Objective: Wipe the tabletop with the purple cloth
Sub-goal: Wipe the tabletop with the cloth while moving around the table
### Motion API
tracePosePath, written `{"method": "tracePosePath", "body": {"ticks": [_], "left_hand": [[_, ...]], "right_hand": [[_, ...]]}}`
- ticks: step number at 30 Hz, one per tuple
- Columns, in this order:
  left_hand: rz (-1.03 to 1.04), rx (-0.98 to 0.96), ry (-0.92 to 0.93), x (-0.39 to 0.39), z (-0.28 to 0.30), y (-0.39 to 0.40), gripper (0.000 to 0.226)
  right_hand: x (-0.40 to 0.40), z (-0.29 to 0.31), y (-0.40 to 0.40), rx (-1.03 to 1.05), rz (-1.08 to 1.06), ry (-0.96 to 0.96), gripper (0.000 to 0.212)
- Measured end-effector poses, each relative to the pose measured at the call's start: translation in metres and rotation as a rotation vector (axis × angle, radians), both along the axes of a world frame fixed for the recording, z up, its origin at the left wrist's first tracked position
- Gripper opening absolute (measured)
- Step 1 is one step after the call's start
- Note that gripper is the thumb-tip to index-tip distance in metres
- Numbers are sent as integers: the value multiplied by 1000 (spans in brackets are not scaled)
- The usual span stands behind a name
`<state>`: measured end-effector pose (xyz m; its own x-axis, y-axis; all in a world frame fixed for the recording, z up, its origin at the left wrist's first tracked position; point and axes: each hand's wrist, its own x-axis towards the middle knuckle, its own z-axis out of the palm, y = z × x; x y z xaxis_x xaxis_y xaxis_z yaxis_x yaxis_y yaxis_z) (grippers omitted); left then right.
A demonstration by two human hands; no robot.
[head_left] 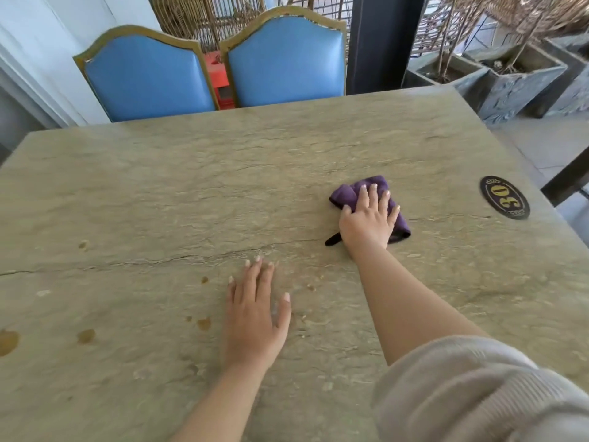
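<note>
right hand point(368, 218) pressed flat on purple cloth point(347, 194), brown spots point(204, 323) lie down-left of it on tabletop point(159, 186), nearer the flat, empty left hand point(255, 317)

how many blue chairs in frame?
2. Both stand side by side at the far edge of the table: the left blue chair and the right blue chair. Only their backrests show; other sides of the table lie outside the view, so more may exist.
</note>
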<state>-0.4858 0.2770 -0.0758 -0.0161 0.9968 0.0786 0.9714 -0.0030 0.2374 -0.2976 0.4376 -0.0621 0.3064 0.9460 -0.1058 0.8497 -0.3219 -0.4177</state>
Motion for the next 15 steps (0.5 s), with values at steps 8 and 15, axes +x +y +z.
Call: {"method": "tracePosePath", "body": {"ticks": [8,15], "left_hand": [[-1,11,-39,-4,-1,3,66],[-37,-109,-455,-15,16,4,63]], "right_hand": [[-3,2,-61,119,586,329,55],[12,4,-118,120,30,191,56]]}}
